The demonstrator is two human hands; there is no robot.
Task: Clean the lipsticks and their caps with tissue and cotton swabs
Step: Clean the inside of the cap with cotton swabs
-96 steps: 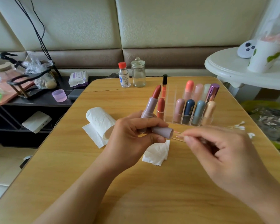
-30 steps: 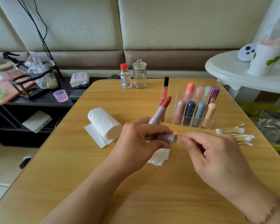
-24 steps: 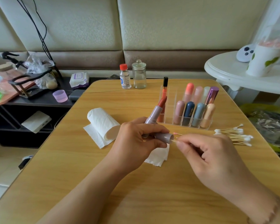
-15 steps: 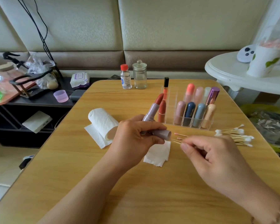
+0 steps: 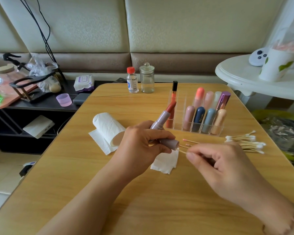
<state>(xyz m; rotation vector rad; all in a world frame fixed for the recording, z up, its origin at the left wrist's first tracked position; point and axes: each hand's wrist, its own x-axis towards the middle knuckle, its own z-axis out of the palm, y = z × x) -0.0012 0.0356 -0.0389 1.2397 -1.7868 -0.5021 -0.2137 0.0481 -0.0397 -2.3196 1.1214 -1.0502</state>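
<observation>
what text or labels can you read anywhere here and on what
None can be read.
Small clear bottle with red cap: blue and white label, print too small.
Wet wipes pack: purple label, blurred.
Dark blue lipstick in the clear organizer: faint gold marking, illegible.
White cup on the side table: leaf pictures only, no words visible.

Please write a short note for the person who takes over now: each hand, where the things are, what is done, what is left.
Left hand: grips the open lipstick and its cap.
Right hand: pinches a cotton swab, tip at the cap's mouth.
Tissue piece under the hands, tissue roll left, clean swabs right, used swabs beside the cap.
Done: cannot tell.
Left: this cap; the organizer lipsticks.
</observation>
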